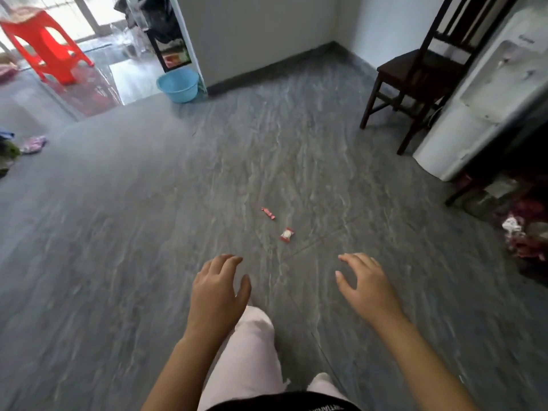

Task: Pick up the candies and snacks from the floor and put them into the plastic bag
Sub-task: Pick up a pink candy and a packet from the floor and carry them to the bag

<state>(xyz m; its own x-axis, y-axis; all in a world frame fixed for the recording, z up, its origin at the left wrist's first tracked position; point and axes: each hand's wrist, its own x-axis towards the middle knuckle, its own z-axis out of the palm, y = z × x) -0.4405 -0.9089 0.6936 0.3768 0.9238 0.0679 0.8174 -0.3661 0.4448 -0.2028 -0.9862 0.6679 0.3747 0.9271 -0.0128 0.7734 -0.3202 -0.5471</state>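
Observation:
Two wrapped candies lie on the grey floor ahead of me: a small red one (pixel 268 213) and, nearer, a red-and-white one (pixel 286 235). My left hand (pixel 218 292) hovers below and left of them, fingers spread, holding nothing. My right hand (pixel 366 284) hovers to the right of them, also spread and holding nothing. A heap of red-and-white wrappers or plastic (pixel 517 235) sits at the right edge; I cannot tell whether it is the plastic bag. My pale trouser leg (pixel 247 351) shows between my arms.
A dark wooden chair (pixel 415 75) and a white water dispenser (pixel 486 99) stand at the right. A blue basin (pixel 178 84) sits by the wall corner, a red plastic stool (pixel 44 43) at far left. Cloth items (pixel 34 143) lie at the left edge.

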